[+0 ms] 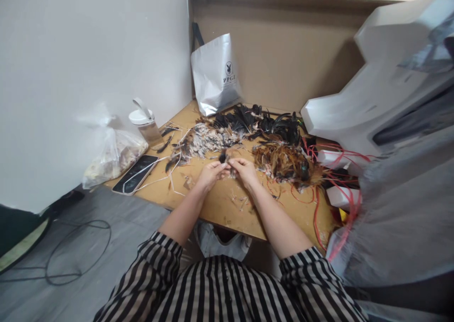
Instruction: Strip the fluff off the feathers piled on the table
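Observation:
My left hand [213, 174] and my right hand [244, 169] meet above the middle of the tan table. Fingers of both are pinched together on a small dark feather [223, 157], whose tip points away from me; the part between the fingertips is hidden. Just beyond my hands lies a pile of pale, white-and-brown feathers [209, 140]. Behind it are long black feathers [244, 118]. To the right of my right hand sits a heap of brown and orange feathers [280, 161]. Small scraps of feather and fluff [242, 200] litter the tabletop near my wrists.
A phone [135, 174], a lidded cup [146, 126] and a clear plastic bag [115, 156] stand at the left. White strips [171, 175] trail over the table [213, 211]. A silver pouch [215, 76] leans against the back board. Red strings [317, 218] and white foam [386, 71] are at the right.

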`<state>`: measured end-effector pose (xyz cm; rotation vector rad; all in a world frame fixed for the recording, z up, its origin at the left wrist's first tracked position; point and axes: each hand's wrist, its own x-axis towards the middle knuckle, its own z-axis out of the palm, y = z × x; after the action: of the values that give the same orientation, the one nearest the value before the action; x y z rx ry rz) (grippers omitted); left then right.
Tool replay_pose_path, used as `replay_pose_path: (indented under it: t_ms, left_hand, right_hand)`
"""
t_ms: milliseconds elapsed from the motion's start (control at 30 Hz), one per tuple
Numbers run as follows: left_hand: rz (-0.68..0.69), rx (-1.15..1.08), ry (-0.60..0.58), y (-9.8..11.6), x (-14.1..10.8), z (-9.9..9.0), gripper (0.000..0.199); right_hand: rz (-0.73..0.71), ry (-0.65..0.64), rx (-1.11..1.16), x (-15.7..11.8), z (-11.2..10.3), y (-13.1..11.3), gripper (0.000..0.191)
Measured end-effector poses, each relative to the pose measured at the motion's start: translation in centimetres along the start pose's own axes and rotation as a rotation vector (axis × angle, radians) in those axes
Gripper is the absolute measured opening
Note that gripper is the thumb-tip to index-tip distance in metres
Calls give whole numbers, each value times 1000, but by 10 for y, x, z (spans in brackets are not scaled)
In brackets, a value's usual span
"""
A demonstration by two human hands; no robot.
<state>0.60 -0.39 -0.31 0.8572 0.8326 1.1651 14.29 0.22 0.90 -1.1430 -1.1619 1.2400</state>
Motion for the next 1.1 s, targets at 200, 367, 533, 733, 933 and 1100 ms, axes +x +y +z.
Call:
replay_pose_path:
  t_ms: [200, 367, 533, 733, 933, 1100]
  left_hand:
    - [34, -157, 94, 2, 3, -4, 22]
    - [31, -145, 97, 3, 2, -4, 22]
    - [33, -157, 91, 4, 1, -4, 21]
    - [29, -183, 100, 3, 3, -3, 20]
    - [-5, -143, 51, 3, 2, -3, 21]
    - [-51, -89, -8, -1, 2, -2, 22]
  right_hand:
    - [-116, -71, -724, -2, -12, 3, 22]
    - [-112, -27, -1221, -12, -2, -5, 23]
    - [-120, 12, -1194, -9, -3, -3, 20]
    - [-23, -22, -572, -2, -16, -2, 15]
    - [68, 37, -128, -3, -13, -9, 21]
    - [-127, 76, -141, -5, -3, -4, 21]
